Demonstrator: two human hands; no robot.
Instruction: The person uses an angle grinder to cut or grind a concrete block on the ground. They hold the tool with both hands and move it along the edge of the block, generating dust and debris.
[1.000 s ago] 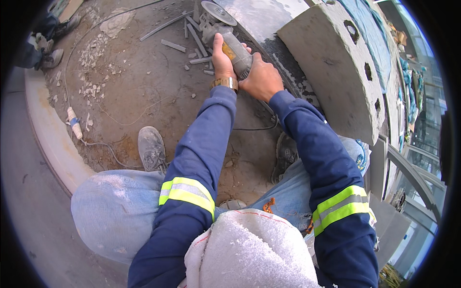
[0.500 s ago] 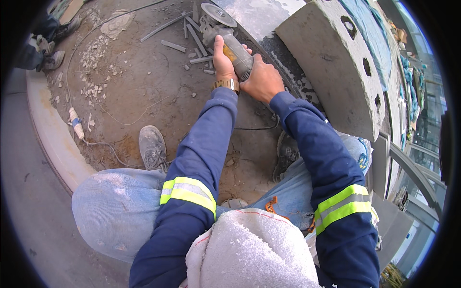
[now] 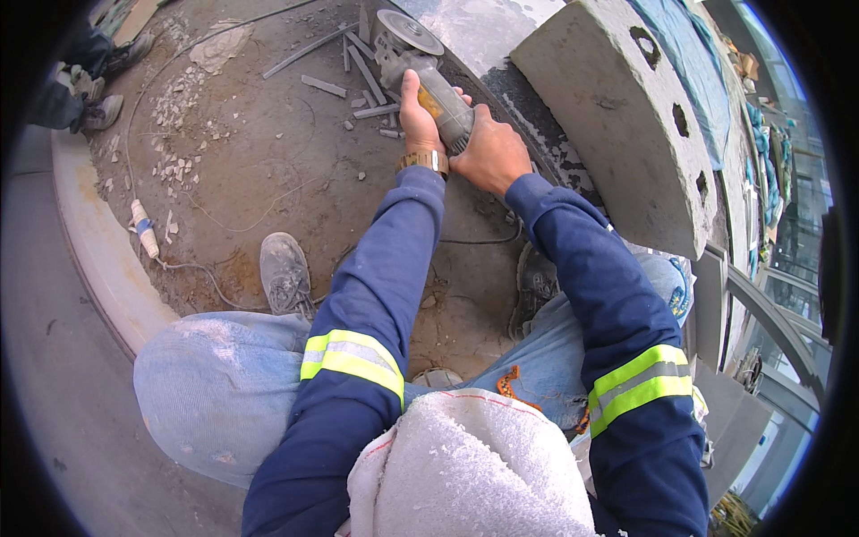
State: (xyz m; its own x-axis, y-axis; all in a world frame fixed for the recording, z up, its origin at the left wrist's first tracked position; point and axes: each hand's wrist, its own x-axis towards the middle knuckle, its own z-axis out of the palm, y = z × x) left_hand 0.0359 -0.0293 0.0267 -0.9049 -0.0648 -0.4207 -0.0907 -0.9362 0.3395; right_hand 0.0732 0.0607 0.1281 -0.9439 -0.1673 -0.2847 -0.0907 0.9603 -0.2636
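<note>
A sound hold here would seem to need both hands sharing the weight, the left hand steadying the front and the right hand governing the rear, every finger well behind the disc. The left hand is wrapped around the body of the angle grinder, thumb along its left side, fingertips showing beyond; the right hand is closed on the rear end, its fingers partly hidden. Both forearms reach forward and converge, wrists close together. The grinder slants away in front of them, its disc at the far end; whether that touches anything, I cannot tell. Grey strips lie to the left and a holed grey block to the right, so minding clearance seems wise.
</note>
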